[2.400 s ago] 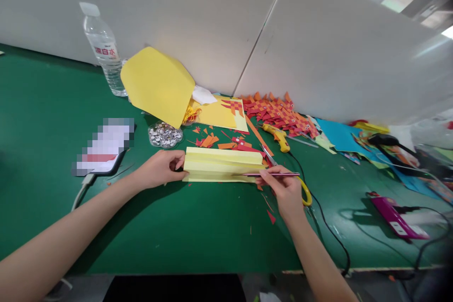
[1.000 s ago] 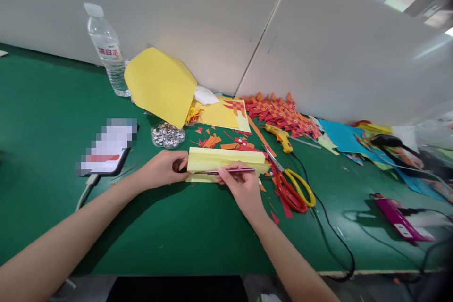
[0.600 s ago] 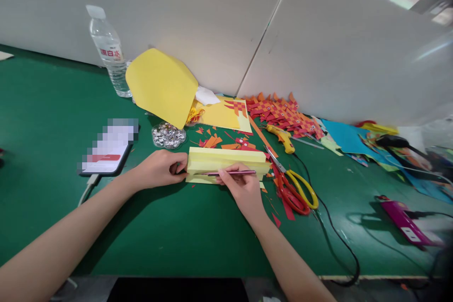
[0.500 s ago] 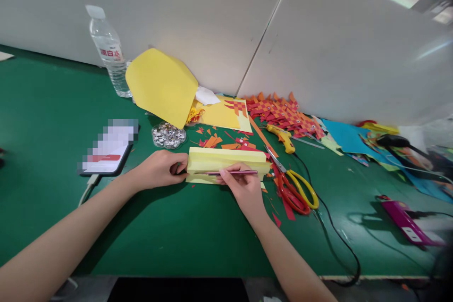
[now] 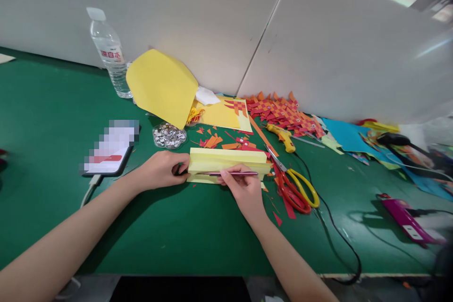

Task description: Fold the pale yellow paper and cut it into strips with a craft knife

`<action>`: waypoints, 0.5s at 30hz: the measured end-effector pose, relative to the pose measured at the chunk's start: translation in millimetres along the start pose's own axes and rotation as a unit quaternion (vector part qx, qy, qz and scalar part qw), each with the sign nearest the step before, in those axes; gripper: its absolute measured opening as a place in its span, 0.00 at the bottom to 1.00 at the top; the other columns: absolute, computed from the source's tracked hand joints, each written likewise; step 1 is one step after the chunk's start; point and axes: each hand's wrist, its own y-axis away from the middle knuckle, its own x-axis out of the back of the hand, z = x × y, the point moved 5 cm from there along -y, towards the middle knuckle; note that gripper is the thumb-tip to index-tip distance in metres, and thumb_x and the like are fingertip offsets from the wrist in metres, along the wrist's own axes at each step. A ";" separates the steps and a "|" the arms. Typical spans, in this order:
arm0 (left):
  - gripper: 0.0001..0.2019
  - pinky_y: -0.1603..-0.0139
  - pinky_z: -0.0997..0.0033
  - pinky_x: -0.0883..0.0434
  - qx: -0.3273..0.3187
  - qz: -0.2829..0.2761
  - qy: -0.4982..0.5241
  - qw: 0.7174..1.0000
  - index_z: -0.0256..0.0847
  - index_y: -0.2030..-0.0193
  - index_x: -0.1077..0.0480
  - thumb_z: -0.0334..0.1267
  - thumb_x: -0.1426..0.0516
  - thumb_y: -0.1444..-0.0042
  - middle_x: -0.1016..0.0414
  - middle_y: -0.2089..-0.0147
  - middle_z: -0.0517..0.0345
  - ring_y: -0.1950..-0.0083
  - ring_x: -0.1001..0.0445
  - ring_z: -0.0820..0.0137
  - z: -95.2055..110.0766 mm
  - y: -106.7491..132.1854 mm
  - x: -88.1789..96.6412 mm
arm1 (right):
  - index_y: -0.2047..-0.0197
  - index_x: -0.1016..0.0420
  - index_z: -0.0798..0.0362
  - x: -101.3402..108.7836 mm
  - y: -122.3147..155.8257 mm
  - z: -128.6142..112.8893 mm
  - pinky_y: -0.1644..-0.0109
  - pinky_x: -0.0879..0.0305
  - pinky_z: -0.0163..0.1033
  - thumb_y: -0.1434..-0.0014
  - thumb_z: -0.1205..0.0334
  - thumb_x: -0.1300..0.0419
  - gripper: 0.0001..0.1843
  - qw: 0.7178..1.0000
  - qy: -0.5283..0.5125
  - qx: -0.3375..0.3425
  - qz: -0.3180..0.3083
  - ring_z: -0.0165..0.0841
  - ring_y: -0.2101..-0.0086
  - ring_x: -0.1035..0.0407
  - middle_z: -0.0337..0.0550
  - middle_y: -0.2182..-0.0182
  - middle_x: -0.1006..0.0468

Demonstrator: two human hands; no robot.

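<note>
"Where's the creased pale-yellow paper strip (image 5: 226, 156)?"
"Centre of my frame; left hand (image 5: 164, 170), fingers clamped on its left edge."
"And right hand (image 5: 245, 188)?"
"Fingers clamped around a slim, pinkish, pen-like stick (image 5: 250, 173)."

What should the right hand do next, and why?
Probably draw the slim pen-like tool rightward along the folded yellow paper: the right hand holds it with the tip toward the paper's left end, where the left hand grips the edge.
</note>
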 end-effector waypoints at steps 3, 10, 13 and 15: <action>0.10 0.77 0.78 0.50 0.000 -0.001 0.000 1.000 0.41 0.76 0.47 0.36 0.46 0.51 0.43 0.80 0.69 0.79 0.46 0.79 -0.1 0.3 -0.4 | 0.71 0.29 0.52 8.4 0.3 0.4 0.67 0.27 0.40 0.47 0.57 0.36 0.09 1.000 0.008 0.006 0.019 0.36 0.74 0.25 0.39 0.78 0.23; 0.10 0.77 0.78 0.50 0.000 0.001 0.004 1.000 0.41 0.76 0.47 0.36 0.46 0.50 0.43 0.80 0.69 0.79 0.46 0.79 -0.3 -0.1 -1.9 | 0.74 0.31 0.52 24.4 -1.5 -4.1 0.71 0.31 0.37 0.48 0.59 0.36 0.09 0.997 0.017 0.034 0.073 0.33 0.77 0.28 0.36 0.80 0.28; 0.11 0.77 0.79 0.49 -0.001 0.004 0.004 1.000 0.41 0.76 0.47 0.36 0.46 0.50 0.43 0.80 0.69 0.79 0.46 0.79 -0.1 -1.0 -1.9 | 0.76 0.31 0.52 33.1 -0.9 -8.9 0.73 0.35 0.36 0.48 0.60 0.38 0.08 0.990 0.054 0.067 0.115 0.31 0.78 0.32 0.35 0.81 0.30; 0.11 0.77 0.79 0.49 -0.001 0.005 0.004 1.000 0.41 0.76 0.47 0.35 0.46 0.50 0.44 0.80 0.69 0.79 0.46 0.79 -0.3 -1.0 -1.8 | 0.76 0.31 0.52 39.3 0.1 -11.5 0.74 0.38 0.35 0.49 0.62 0.38 0.08 0.982 0.082 0.093 0.144 0.30 0.79 0.34 0.34 0.82 0.31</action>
